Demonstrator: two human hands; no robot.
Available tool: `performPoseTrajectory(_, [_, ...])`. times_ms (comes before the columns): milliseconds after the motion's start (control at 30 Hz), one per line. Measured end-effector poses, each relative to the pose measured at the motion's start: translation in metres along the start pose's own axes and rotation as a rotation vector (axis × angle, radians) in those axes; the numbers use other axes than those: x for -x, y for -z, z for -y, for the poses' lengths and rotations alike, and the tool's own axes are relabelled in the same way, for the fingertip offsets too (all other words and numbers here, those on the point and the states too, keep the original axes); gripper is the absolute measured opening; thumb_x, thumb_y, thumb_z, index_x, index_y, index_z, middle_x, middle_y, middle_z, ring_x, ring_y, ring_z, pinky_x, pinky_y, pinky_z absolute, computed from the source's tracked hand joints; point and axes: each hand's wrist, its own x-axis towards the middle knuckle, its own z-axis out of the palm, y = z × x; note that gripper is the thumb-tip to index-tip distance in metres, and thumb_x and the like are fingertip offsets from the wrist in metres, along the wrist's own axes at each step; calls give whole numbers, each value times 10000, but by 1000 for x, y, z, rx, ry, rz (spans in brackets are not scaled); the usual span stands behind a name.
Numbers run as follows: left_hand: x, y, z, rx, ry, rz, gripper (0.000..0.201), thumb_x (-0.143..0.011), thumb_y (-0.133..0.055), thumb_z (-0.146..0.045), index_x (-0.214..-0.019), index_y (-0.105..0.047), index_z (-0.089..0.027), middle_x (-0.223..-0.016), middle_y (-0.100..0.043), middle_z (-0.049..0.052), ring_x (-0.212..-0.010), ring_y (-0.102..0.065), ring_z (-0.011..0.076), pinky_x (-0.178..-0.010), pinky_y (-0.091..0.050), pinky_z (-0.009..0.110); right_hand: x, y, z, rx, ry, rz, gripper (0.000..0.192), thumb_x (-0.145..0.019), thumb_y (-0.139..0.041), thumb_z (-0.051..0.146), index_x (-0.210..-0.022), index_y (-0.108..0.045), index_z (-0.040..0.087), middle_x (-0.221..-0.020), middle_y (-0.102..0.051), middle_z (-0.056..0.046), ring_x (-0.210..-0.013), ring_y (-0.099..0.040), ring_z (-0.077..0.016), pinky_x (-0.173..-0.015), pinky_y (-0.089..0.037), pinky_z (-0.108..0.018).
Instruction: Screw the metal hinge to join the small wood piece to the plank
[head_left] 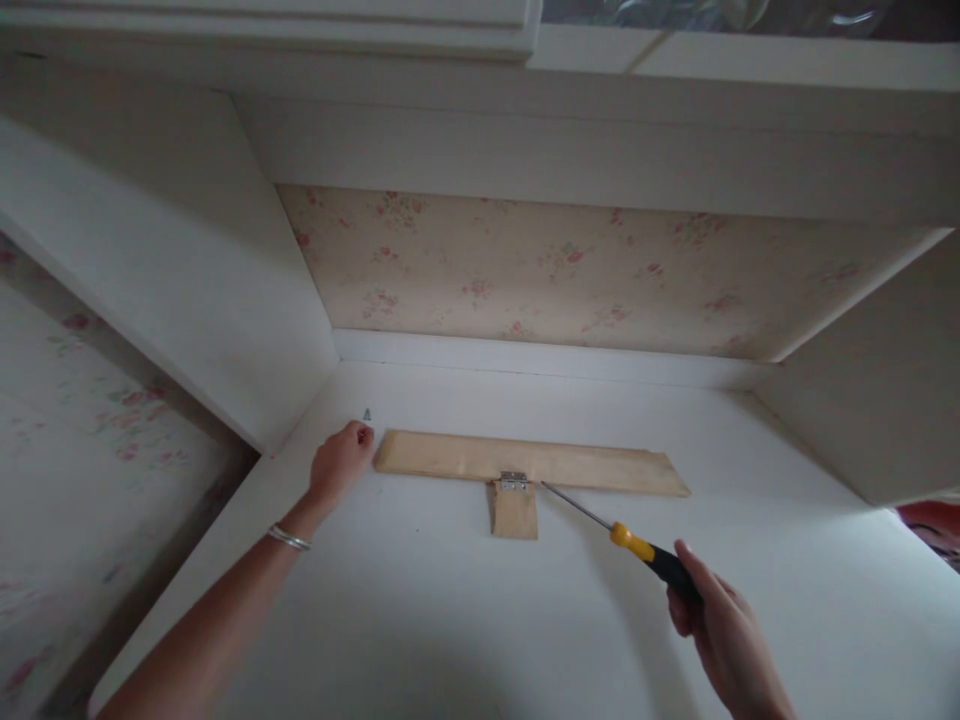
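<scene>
A long pale wooden strip (570,463) lies across a white shelf surface (450,600), joined by a small metal hinge (514,481) to a short wooden piece (514,512) below it. My right hand (724,630) grips a screwdriver (637,545) by its yellow and black handle; the thin shaft points up-left, its tip just right of the hinge. My left hand (341,462), a bracelet on its wrist, reaches to the strip's left end with fingers pinched together. A tiny green thing (367,414) sits just above those fingers; whether they hold anything I cannot tell.
The white surface sits inside a recess with white side panels (187,290) left and right and a floral-papered back wall (570,270). Floral wallpaper (67,420) also shows at the far left. Something red (934,525) peeks in at the right edge.
</scene>
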Motion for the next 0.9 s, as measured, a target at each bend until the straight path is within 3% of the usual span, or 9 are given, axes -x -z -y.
performPoseTrajectory(167, [-34,-1,7,-196,-38,132,432,-877,-327,-458,-964,-590,-126,-915,-649,161,-814,-613,298,-688,-439,352,11,-2,-7,-48,-15,30,515,-763,-496,636,-518,-446,186,-441,-425,4,-420,-366,-116,-449,-314,-283])
performPoseTrajectory(500, [-68,-30,-1,-306,-54,117,494,-877,-284,-437,-1019,-593,-79,-903,-637,202,-852,-609,349,-681,-462,419,22,5,-10,-64,-38,5,528,-753,-513,642,-514,-448,176,-438,-419,13,-430,-354,-101,-468,-303,-272])
performPoseTrajectory(900, [-72,-25,-7,-242,-57,200,386,-822,-366,-292,-986,-641,-77,-964,-631,240,-896,-604,357,-706,-459,421,20,1,-8,-88,-7,20,514,-749,-524,637,-522,-458,181,-423,-412,13,-420,-354,-107,-462,-305,-276])
